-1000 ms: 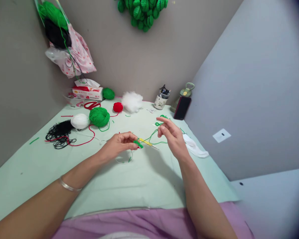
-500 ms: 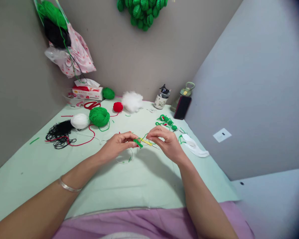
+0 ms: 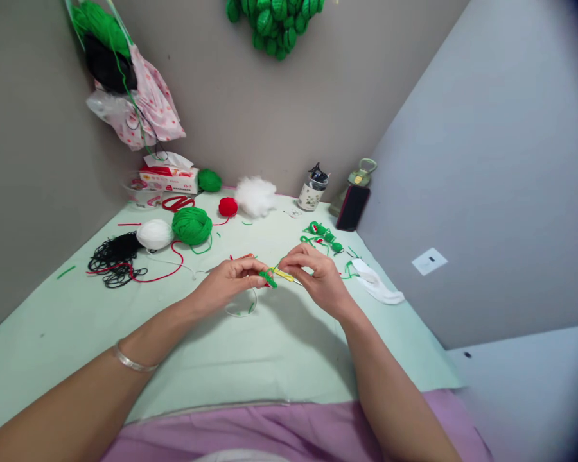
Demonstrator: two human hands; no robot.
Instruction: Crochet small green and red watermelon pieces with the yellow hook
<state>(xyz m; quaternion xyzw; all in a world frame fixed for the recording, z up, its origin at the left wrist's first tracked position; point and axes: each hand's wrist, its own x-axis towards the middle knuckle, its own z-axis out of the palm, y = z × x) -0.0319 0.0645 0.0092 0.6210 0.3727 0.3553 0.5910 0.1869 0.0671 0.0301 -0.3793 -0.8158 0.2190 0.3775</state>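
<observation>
A small green crocheted piece [image 3: 268, 279], with a bit of red at its underside, is pinched between the thumb and fingers of my left hand [image 3: 231, 280]. My right hand [image 3: 315, 274] is closed just to the right of it, fingertips together on a green yarn strand [image 3: 275, 266] that runs to the piece. Whether a needle is also in those fingertips cannot be made out. Behind the hands, a crochet hook with a yellow handle [image 3: 284, 275] appears to lie on the table, partly covered by my right fingers.
Green [image 3: 192, 225], white [image 3: 155, 235] and red yarn balls [image 3: 228, 206] and black yarn [image 3: 113, 260] lie at left. Farther back are red scissors [image 3: 178, 203] and white stuffing [image 3: 256, 196]. Small green crocheted pieces [image 3: 328, 237] and a phone [image 3: 353, 208] are at right.
My right hand has moved left, closer to the green piece, so the strand between the hands is shorter. The piece has tilted slightly in my left hand.
</observation>
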